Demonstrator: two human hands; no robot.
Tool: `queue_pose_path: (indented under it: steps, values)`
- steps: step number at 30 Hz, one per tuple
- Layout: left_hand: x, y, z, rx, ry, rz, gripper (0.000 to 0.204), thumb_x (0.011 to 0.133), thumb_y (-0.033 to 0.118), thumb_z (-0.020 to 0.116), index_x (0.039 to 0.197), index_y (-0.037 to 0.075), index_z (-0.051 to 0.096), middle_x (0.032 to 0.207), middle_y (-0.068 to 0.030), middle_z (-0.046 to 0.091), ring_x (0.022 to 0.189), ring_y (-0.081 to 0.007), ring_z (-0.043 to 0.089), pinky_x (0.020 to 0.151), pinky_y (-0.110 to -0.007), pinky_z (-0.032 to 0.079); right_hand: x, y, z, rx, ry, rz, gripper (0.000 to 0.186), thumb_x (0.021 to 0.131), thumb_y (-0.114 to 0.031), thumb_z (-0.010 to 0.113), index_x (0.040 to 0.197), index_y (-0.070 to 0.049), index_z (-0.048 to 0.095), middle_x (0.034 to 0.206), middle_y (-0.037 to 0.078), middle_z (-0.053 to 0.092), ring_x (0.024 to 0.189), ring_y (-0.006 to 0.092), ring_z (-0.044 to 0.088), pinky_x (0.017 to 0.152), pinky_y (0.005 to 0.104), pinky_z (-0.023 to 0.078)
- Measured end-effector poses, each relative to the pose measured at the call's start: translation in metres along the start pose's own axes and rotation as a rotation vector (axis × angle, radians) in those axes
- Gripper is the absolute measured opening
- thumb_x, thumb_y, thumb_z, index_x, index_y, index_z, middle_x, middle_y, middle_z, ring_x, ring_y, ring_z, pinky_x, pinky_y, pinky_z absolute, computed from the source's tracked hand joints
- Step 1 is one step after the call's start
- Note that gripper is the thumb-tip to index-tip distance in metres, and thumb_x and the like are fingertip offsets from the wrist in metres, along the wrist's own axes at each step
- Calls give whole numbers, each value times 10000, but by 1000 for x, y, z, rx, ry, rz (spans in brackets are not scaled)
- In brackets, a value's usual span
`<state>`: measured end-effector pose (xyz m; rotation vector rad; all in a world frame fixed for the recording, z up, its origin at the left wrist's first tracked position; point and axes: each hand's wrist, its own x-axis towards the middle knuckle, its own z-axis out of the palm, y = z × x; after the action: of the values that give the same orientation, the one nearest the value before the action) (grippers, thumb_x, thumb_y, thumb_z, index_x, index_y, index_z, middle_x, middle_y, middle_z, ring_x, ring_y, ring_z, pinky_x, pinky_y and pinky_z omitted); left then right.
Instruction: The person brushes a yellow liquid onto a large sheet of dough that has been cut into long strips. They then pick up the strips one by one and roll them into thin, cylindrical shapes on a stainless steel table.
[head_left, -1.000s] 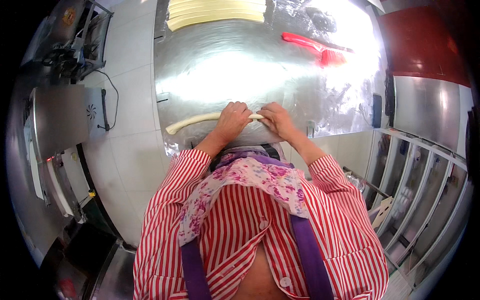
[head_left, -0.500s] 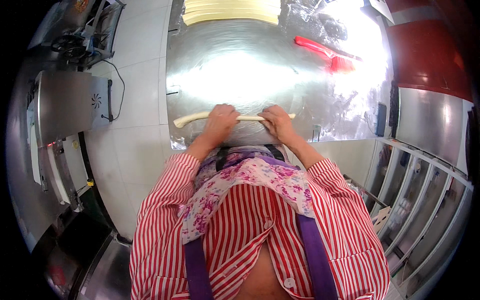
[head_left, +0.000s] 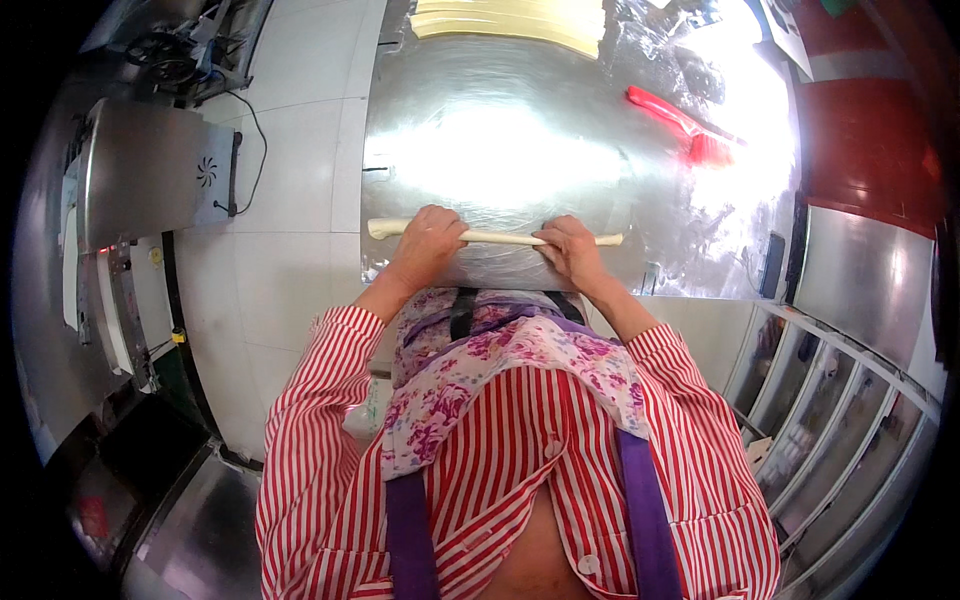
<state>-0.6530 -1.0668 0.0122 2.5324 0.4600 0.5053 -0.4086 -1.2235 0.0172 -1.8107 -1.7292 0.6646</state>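
Observation:
A long pale dough rope lies crosswise along the near edge of the steel tabletop, thicker at its left end. My left hand grips it left of its middle with curled fingers. My right hand pinches it farther right, and the thinner end sticks out beyond my fingers. At the table's far side are several flat yellow dough strips laid side by side. A red brush rests to their right.
Steel equipment with a cable stands on the left beside the tiled floor. On the right are a red surface, a metal rack and a dark flat object at the table's right edge.
My hands have moved apart along the dough, which now looks straighter and reaches farther out past my right hand. The whole view has shifted, with the table appearing farther right.

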Motion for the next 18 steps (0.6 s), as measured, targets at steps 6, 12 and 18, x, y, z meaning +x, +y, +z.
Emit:
queue_pose_path:
  steps: [6,12,18]
  values:
    - [14,17,22,-64,-48,2,233,723,163,751,885,57,621,865,-92,583,882,-301,565,828,-431,444,35,-41,22,-5,17,-77,188,733,-44,727,919,-40,698,901,114,649,859,316,597,789,416,464]
    - [-19,-18,-25,-1,-91,-86,252,745,126,745,960,54,636,909,-83,591,926,-284,574,896,-432,439,25,-24,29,13,3,-36,213,751,-32,696,963,-31,684,898,122,630,909,337,582,821,428,459]
    - [-15,-18,-30,17,-120,-38,293,743,107,753,1014,75,645,960,-74,607,950,-263,574,955,-435,416,43,-50,41,62,-28,-50,230,757,-36,697,985,-20,669,933,138,622,932,352,572,833,433,458]
